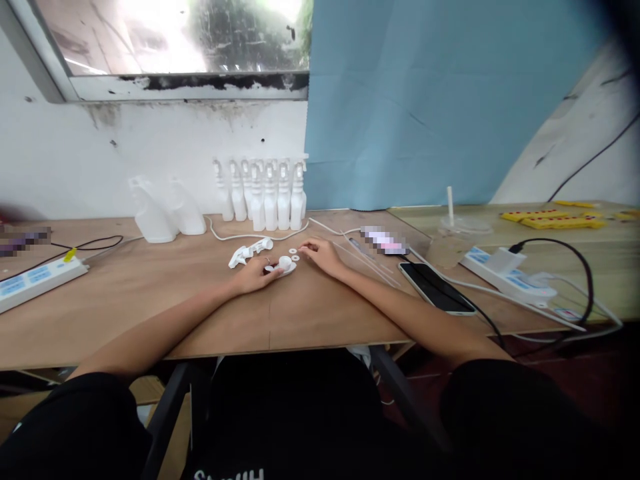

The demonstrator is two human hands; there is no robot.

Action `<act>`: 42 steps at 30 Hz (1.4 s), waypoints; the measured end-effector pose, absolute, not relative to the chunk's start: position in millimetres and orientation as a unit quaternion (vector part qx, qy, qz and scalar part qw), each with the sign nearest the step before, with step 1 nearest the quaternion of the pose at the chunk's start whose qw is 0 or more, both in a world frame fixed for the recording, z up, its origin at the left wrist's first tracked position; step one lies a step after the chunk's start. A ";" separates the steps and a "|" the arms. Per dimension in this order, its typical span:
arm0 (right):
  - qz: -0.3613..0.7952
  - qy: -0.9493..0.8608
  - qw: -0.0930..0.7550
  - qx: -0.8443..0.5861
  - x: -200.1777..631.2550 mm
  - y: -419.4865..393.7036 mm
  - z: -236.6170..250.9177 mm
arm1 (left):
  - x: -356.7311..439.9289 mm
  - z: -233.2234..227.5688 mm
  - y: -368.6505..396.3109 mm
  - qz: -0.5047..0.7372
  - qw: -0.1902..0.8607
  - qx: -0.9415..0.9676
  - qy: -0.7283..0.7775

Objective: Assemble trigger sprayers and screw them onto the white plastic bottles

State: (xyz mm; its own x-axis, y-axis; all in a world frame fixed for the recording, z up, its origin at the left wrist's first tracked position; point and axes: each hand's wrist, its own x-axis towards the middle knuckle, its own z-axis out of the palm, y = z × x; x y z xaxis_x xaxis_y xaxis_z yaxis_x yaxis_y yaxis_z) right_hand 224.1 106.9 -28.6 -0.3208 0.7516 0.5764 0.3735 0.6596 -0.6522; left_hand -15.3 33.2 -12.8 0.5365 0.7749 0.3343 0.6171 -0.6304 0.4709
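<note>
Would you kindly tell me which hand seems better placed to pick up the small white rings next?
Probably the right hand: its fingertips are close beside the small white rings, while the left hand is farther off, at the white plastic part.

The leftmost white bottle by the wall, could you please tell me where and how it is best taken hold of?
Probably by its narrow upper part, coming from the front left with the left hand. The leftmost white bottle stands broad at the bottom and tapers upward, giving a slimmer grip, and a similar bottle stands close on its right.
</note>
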 end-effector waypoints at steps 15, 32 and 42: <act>0.199 -0.878 0.420 -0.119 200.2 69.9 -22.2 | -19.7 -13.3 37.9 0.262 0.203 0.857 0.394; 0.127 -0.903 0.353 -0.210 210.4 71.7 -30.8 | -24.3 -14.7 33.2 0.207 0.063 0.900 0.379; 0.118 -0.900 0.378 -0.183 206.4 74.0 -37.2 | -26.2 -21.6 40.0 0.245 0.094 0.893 0.365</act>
